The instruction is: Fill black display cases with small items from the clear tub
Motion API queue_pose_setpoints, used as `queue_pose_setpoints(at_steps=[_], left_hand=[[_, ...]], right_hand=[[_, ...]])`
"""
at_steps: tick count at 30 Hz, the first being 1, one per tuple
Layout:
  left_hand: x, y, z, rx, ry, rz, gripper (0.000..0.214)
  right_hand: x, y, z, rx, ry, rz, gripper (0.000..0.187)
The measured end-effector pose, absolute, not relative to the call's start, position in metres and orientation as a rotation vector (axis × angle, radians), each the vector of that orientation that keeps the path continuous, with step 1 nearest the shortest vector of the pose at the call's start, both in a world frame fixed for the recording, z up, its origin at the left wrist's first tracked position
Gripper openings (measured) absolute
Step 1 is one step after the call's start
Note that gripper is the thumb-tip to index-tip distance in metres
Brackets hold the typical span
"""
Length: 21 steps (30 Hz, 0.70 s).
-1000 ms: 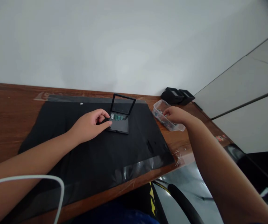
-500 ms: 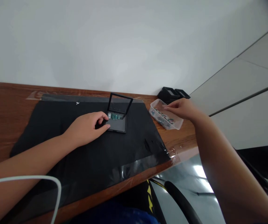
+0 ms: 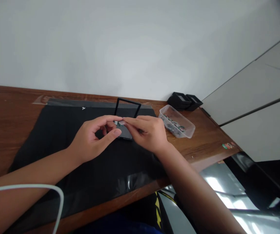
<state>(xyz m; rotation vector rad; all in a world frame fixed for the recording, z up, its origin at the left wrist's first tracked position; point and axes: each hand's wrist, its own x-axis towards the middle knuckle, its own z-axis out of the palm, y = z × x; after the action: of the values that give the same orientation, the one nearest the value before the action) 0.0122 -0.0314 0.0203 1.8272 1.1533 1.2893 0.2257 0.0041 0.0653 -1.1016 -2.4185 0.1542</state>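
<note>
A small black case (image 3: 125, 134) lies on the black mat, its framed clear lid (image 3: 129, 101) standing up at the back. My right hand (image 3: 148, 131) reaches over the case with fingers pinched on a small pale piece (image 3: 122, 123). Against the left side of the case is my left hand (image 3: 93, 136), thumb and forefinger apart and nothing visible held. The left forefinger's tip comes up to the right fingertips. A little green shows below them in the case; the fingers hide most of the row of small pieces.
A clear plastic tub (image 3: 191, 127) of small mixed pieces stands right of the mat (image 3: 54, 130). Black boxes (image 3: 179, 100) sit behind it by the wall. Small coloured bits (image 3: 228, 146) lie near the table's right edge. A white cable (image 3: 32, 186) crosses my left forearm.
My right hand has moved left from the tub to the case, with a small pale piece in its fingers. My left hand stays by the case, its forefinger now reaching over it.
</note>
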Motion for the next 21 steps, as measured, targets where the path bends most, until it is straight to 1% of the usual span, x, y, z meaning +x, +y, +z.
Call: queue_pose_setpoints(at_steps=[2, 5, 9, 12, 16, 18, 21], left_hand=[[0.013, -0.03, 0.019, 1.81, 1.171, 1.366, 0.028], [0.014, -0.028, 0.017, 1.864, 1.207, 1.468, 0.017], [0.016, -0.027, 0.016, 1.964, 1.251, 1.499, 0.009], [0.015, -0.027, 0.015, 2.009, 1.241, 1.522, 0.009], [0.015, -0.028, 0.011, 1.964, 1.303, 1.54, 0.009], [0.015, -0.029, 0.01, 1.885, 1.354, 1.521, 0.013], [0.013, -0.027, 0.011, 1.851, 1.408, 1.483, 0.019]], right_hand=[[0.219, 0.003, 0.057, -1.067, -2.44, -0.027, 0.035], [0.215, 0.005, 0.043, -0.871, -2.337, -0.251, 0.032], [0.216, 0.009, 0.03, -0.742, -2.21, -0.331, 0.027], [0.216, 0.01, 0.027, -0.761, -2.166, -0.262, 0.024], [0.216, 0.006, 0.027, -0.823, -2.114, 0.053, 0.017], [0.216, 0.004, 0.027, -0.876, -2.099, 0.198, 0.015], [0.218, 0.004, 0.03, -0.957, -2.078, 0.275, 0.015]])
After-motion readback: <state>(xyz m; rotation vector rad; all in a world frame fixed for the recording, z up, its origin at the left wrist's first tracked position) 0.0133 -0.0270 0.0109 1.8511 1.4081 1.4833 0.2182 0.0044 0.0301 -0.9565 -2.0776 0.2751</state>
